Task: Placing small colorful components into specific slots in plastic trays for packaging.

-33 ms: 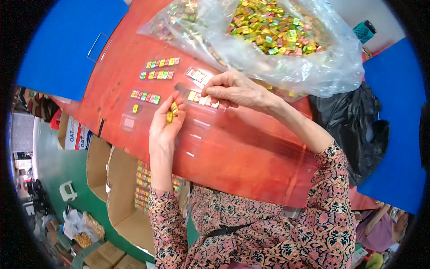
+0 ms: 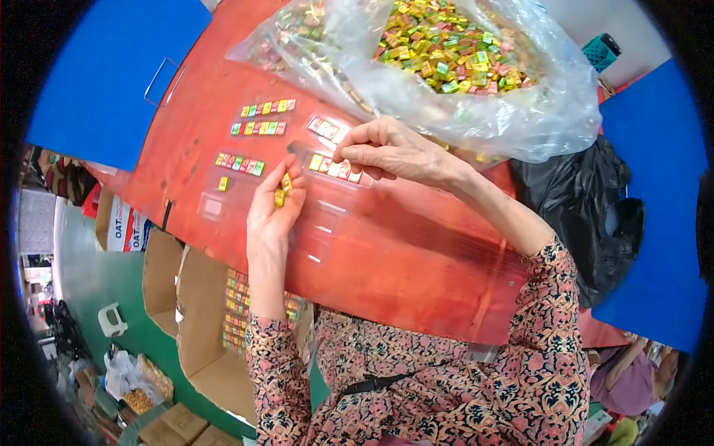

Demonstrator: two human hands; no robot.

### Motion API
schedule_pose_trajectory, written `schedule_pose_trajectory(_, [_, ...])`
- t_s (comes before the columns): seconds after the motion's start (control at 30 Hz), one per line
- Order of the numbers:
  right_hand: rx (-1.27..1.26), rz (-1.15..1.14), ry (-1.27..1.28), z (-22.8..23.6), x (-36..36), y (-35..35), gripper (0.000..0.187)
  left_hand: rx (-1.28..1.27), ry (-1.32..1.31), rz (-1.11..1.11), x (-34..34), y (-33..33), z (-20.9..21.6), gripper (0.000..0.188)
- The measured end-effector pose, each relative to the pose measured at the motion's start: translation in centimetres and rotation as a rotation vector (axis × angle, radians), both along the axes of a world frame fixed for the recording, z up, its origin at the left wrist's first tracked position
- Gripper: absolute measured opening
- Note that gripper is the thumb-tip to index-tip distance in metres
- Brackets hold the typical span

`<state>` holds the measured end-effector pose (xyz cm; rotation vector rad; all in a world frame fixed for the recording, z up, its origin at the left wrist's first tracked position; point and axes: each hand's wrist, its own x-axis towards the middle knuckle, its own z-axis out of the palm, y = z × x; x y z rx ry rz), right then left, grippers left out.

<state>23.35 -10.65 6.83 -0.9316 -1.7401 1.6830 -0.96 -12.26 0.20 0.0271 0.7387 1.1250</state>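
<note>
My left hand is cupped palm up over the table, its fingers curled around a few small yellow wrapped candies. To its right, my right hand is pinched together above a clear plastic tray; whatever is between its fingertips is hidden. Just under those fingertips lies a row of wrapped pieces in the tray, and another row sits beyond it. A second clear tray, left of my left hand, holds several rows of coloured pieces and a single yellow piece.
A big clear plastic bag of loose coloured candies stands at the far side of the red table. A black plastic bag hangs at the right. Below the left edge is an open cardboard box with filled trays.
</note>
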Motion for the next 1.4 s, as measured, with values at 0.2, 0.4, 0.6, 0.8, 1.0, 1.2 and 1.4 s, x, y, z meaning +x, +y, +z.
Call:
schedule_pose_trajectory(0.2, [0.422, -0.457, -0.216, 3.7, 5.0, 3.2, 0.027, 0.043, -0.046, -0.064, -0.5, -2.3, 1.4, 0.019])
schedule_pose_trajectory(0.4, [0.951, -0.77, -0.907, -2.5, 12.9, 13.6, 0.034, 0.023, 0.087, -0.029, -0.9, -2.3, 0.2, 0.023])
schedule_pose_trajectory(0.6, [0.854, -0.778, -1.109, -3.4, 12.4, 14.7, 0.031, 0.284, 0.586, 0.011, -1.6, -1.8, 0.1, 0.019])
schedule_pose_trajectory(0.8, [0.941, -0.715, -1.056, -4.3, 11.9, 14.0, 0.025, 0.309, 0.835, -0.103, -2.5, -1.9, -0.4, 0.02])
schedule_pose_trajectory(1.0, [1.032, -0.655, -1.056, -5.4, 13.2, 15.1, 0.025, 0.705, 1.647, -0.184, -1.2, -0.2, -0.6, 0.016])
schedule_pose_trajectory(1.2, [0.909, -0.643, -1.057, -5.5, 13.3, 15.5, 0.025, 0.789, 1.999, -0.36, -0.4, 1.1, -0.9, 0.019])
schedule_pose_trajectory(1.4, [0.866, -0.658, -0.96, -5.7, 14.0, 15.7, 0.028, 0.786, 2.039, -0.406, -0.3, 1.7, -1.3, 0.017])
